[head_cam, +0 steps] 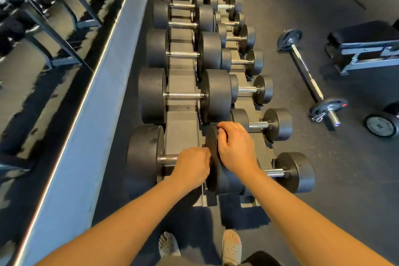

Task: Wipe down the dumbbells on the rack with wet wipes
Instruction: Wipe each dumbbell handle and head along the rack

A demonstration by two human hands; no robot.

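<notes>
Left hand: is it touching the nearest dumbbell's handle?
Touching. The head view shows the left hand curled over the chrome handle of the nearest dumbbell, with no gap.

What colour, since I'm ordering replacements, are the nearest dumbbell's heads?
Black heads, seen in the head view.

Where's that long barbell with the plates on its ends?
In the head view the barbell lies on the floor at right, between the dumbbell rack and the black bench.
</notes>
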